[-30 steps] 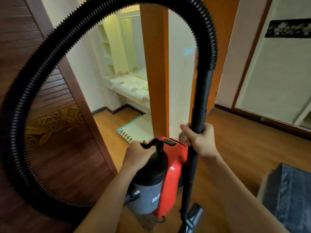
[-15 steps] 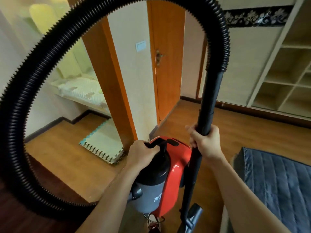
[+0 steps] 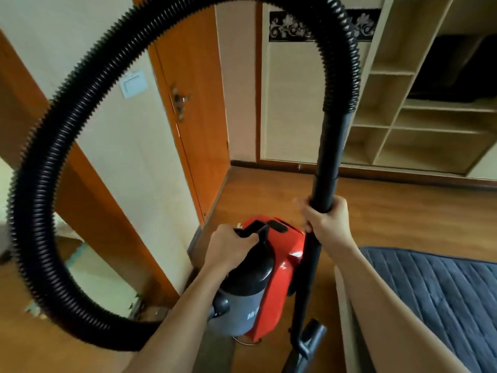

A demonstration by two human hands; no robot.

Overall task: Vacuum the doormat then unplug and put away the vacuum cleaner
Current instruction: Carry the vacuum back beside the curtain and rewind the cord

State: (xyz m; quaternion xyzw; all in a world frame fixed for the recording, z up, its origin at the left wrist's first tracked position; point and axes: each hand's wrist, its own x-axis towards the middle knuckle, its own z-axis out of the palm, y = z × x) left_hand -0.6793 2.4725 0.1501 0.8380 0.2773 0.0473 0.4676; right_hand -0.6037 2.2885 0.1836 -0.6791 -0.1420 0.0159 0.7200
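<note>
I carry a red and grey vacuum cleaner (image 3: 279,281) off the floor, low in the middle of the view. My left hand (image 3: 228,249) grips its black top handle. My right hand (image 3: 326,222) grips the black wand (image 3: 328,157), which stands upright beside the red body. The ribbed black hose (image 3: 53,146) loops in a wide arc from the wand's top over to the left and back down to the vacuum. The floor nozzle (image 3: 309,337) hangs at the bottom. A dark blue quilted mat (image 3: 441,292) lies on the floor at the lower right.
An orange door (image 3: 199,103) with a metal handle stands shut ahead, beside a cream wall with a light switch (image 3: 133,84). Open wooden shelves (image 3: 419,103) fill the right wall. An orange door frame (image 3: 80,197) and a pale foam mat (image 3: 99,281) sit at the left. The floor is wood.
The view has swung to the right: the doorway and foam mat slid left, the shelves and blue mat came further into view. Both hands keep the same grips.
</note>
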